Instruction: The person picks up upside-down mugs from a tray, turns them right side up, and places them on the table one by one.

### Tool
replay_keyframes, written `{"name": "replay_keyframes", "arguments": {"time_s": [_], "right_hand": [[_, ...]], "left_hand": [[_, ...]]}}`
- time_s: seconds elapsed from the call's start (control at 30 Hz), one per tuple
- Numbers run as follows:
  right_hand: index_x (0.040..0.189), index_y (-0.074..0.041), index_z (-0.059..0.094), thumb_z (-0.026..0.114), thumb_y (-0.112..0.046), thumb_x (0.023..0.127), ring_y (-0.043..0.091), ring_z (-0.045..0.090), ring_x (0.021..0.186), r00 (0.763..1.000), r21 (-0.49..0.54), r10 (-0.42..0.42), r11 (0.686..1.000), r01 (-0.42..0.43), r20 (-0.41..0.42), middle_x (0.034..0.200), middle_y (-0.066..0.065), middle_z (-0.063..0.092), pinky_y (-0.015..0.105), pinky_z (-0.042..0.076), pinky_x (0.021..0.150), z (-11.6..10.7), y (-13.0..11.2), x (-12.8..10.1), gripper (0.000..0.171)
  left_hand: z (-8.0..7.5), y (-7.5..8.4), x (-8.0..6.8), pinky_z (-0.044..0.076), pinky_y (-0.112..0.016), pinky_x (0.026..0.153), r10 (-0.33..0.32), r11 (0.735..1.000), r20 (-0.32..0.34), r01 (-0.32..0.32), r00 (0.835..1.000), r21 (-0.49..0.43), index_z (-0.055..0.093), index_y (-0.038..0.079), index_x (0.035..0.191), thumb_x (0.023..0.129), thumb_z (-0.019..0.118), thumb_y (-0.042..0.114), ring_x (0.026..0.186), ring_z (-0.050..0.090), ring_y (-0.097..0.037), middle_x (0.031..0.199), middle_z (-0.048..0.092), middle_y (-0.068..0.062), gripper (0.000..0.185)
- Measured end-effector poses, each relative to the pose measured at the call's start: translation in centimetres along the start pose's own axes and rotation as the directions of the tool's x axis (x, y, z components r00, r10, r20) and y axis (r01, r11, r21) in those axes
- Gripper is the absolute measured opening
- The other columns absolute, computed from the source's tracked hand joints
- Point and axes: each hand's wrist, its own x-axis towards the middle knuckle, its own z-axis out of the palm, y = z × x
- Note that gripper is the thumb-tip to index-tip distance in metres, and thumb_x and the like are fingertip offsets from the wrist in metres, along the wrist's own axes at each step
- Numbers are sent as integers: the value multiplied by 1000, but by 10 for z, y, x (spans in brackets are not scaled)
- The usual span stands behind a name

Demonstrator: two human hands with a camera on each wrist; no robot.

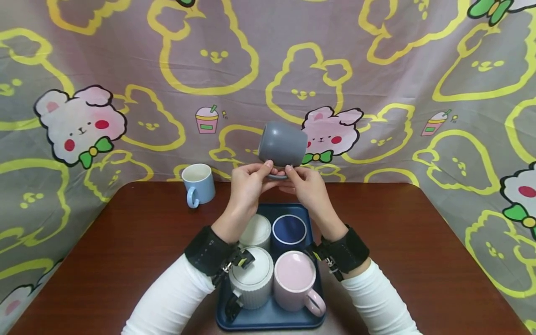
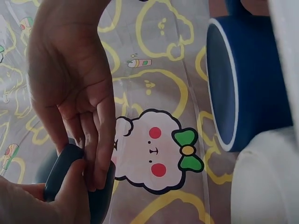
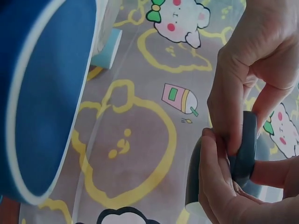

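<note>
A grey mug [image 1: 282, 142] is raised above the far end of the tray, tilted, its handle [image 3: 249, 144] toward me. My left hand [image 1: 246, 187] pinches the handle from the left, thumb on top. From the right, my right hand [image 1: 311, 188] holds the same handle with thumb and fingers. Both hands' fingertips come close together there and partly cover the handle [image 2: 65, 168] in the left wrist view. Below my wrists is a dark blue tray [image 1: 222, 323] bearing a pink mug [image 1: 295, 272], a dark blue mug [image 1: 289, 230], a white ribbed mug [image 1: 251, 279] and another whitish mug [image 1: 256, 230].
A light blue mug [image 1: 198, 184] stands upright on the brown table [image 1: 418, 260], left of the tray near the back edge. Behind the table hangs a patterned cloth [image 1: 234, 28]. The ribbed mug's dark handle [image 1: 232, 308] sticks out toward the tray's left front corner.
</note>
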Motion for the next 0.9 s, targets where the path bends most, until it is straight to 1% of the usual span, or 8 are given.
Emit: {"name": "replay_keyframes", "arguments": {"time_s": [0.1, 0.17, 0.3, 0.4, 0.57, 0.67, 0.8, 0.9], "right_hand": [[116, 9, 59, 49, -21, 99, 32, 67, 101, 1000, 28, 13, 1000, -13, -4, 113, 24, 65, 37, 54, 84, -1, 0, 0, 36], [117, 9, 59, 48, -20, 100, 33, 67, 101, 1000, 42, 12, 999, -12, -4, 114, 24, 64, 36, 54, 83, -1, 1, -1, 36], [119, 8, 59, 49, -19, 99, 32, 67, 100, 1000, 69, 16, 997, -15, -12, 114, 24, 65, 34, 55, 82, -2, 0, -2, 35], [120, 8, 58, 49, -19, 99, 31, 67, 102, 999, 108, 35, 994, -34, -2, 115, 24, 65, 33, 55, 82, -3, -1, -2, 35], [124, 8, 54, 46, -21, 100, 28, 65, 106, 996, 215, 74, 973, -83, 53, 118, 23, 63, 33, 53, 86, -3, -3, -1, 38], [122, 8, 53, 44, -21, 101, 23, 66, 106, 994, 294, 82, 951, -98, 69, 111, 16, 65, 32, 52, 89, -2, -4, -1, 37], [113, 4, 54, 43, -20, 101, 18, 67, 102, 996, 390, 66, 917, -87, 66, 97, 7, 65, 32, 50, 92, 1, -3, -2, 29], [103, -1, 53, 43, -21, 101, 15, 67, 97, 996, 445, 65, 892, -84, 58, 92, 4, 65, 32, 49, 94, 3, -3, -2, 23]], "left_hand": [[0, 0, 0, 57, -29, 72, 7, 998, -17, -6, 1000, 60, 66, -16, 99, 92, 61, 10, 67, 68, -10, 74, 66, -6, 27], [0, -1, 0, 57, -26, 71, 32, 991, -33, -27, 999, 131, 68, -13, 97, 91, 63, 12, 68, 66, -8, 76, 67, -6, 26], [-1, -1, -1, 51, -22, 69, 85, 955, -65, -62, 994, 291, 72, -6, 93, 89, 67, 18, 73, 59, -8, 80, 67, -4, 25], [-2, -2, -1, 45, -23, 66, 102, 936, -75, -70, 992, 344, 73, -2, 93, 88, 68, 21, 75, 55, -11, 80, 66, -2, 24], [-3, -2, -1, 46, -23, 67, 100, 946, -61, -76, 993, 315, 73, -4, 96, 89, 66, 19, 75, 57, -10, 81, 68, -4, 24], [-3, -1, -1, 51, -23, 73, 78, 957, -58, -59, 995, 283, 72, -5, 98, 90, 65, 17, 75, 61, -7, 85, 69, -5, 24], [-3, -1, 0, 55, -28, 80, 39, 966, -61, -22, 997, 257, 72, -6, 100, 91, 64, 16, 75, 63, -7, 88, 68, -6, 25], [-2, -1, 1, 55, -32, 83, 3, 970, -65, 13, 998, 242, 71, -5, 102, 91, 64, 17, 77, 63, -9, 89, 66, -6, 26]]}}
